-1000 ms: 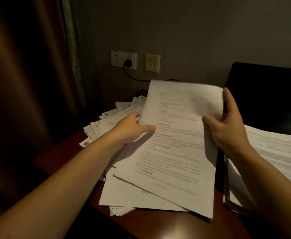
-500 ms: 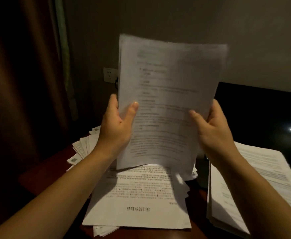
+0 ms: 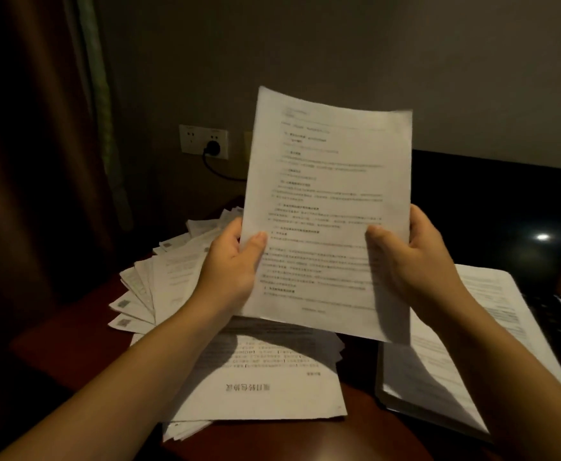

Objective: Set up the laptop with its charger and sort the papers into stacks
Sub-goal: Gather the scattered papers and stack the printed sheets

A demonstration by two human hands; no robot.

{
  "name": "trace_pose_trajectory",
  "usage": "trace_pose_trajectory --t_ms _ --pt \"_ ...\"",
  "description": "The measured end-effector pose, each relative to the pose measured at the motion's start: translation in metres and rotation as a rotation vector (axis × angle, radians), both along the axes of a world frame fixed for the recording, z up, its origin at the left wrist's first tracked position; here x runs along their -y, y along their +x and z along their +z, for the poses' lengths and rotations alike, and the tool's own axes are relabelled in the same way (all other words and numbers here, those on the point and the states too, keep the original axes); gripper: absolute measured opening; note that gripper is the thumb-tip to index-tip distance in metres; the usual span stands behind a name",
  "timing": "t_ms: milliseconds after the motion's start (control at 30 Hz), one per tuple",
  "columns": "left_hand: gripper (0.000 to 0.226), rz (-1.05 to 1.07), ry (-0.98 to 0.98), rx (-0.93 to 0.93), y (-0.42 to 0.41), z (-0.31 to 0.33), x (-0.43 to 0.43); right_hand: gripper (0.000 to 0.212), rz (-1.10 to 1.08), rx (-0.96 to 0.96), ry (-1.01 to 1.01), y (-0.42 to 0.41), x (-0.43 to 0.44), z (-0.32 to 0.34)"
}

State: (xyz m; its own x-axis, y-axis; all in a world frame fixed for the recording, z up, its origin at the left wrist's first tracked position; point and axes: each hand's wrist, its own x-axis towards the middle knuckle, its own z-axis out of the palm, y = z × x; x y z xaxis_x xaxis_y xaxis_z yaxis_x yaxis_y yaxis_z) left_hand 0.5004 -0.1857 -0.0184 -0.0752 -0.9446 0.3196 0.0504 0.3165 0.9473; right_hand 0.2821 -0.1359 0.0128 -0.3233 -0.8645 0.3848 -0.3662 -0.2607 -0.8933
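- The dark red table (image 3: 72, 334) is carrying all the papers.
- The black laptop (image 3: 492, 207) is standing open at the right, its screen dark.
- The right stack (image 3: 438, 367) is lying over the laptop's near part.
- The middle stack (image 3: 272, 387) is lying beside it, with fanned sheets (image 3: 146, 287) spreading out behind it to the left.
- A printed sheet (image 3: 325, 194) is hanging upright above the middle stack, clear of it.
- The left hand (image 3: 232, 261) is gripping the sheet's left edge and the right hand (image 3: 415, 261) its right edge, thumbs in front.
- A black plug (image 3: 213, 148) is sitting in the wall socket (image 3: 192, 139).
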Motion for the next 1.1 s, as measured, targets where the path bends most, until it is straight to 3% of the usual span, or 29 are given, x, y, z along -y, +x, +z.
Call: trace_pose_trajectory --t_ms 167,367,567,667,767,933,1100 --pt "0.025 -0.117 0.135 0.069 -0.051 -0.007 -0.007 0.032 -0.12 -0.033 0.065 -0.05 -0.036 -0.012" --pt "0.063 -0.236 0.231 0.14 -0.114 -0.011 -0.019 0.043 -0.217 -0.002 0.183 -0.112 -0.078 -0.028" --pt "0.048 -0.212 -0.075 0.573 -0.152 -0.028 -0.036 0.072 -0.388 -0.173 0.337 -0.153 -0.102 -0.047" --pt "0.031 -0.171 -0.217 0.775 -0.157 -0.042 -0.04 0.063 -0.44 -0.396 0.418 -0.156 -0.103 -0.059" --pt "0.025 -0.109 -0.257 0.889 -0.153 -0.048 -0.036 0.046 -0.443 -0.502 0.48 -0.157 -0.101 -0.062" --pt "0.036 -0.101 -0.221 0.938 -0.147 -0.045 -0.042 0.048 -0.497 -0.71 0.624 -0.161 -0.099 -0.066" --pt "0.04 -0.1 -0.22 0.978 -0.147 -0.046 -0.043 0.039 -0.473 -0.793 0.68 -0.158 -0.103 -0.065"
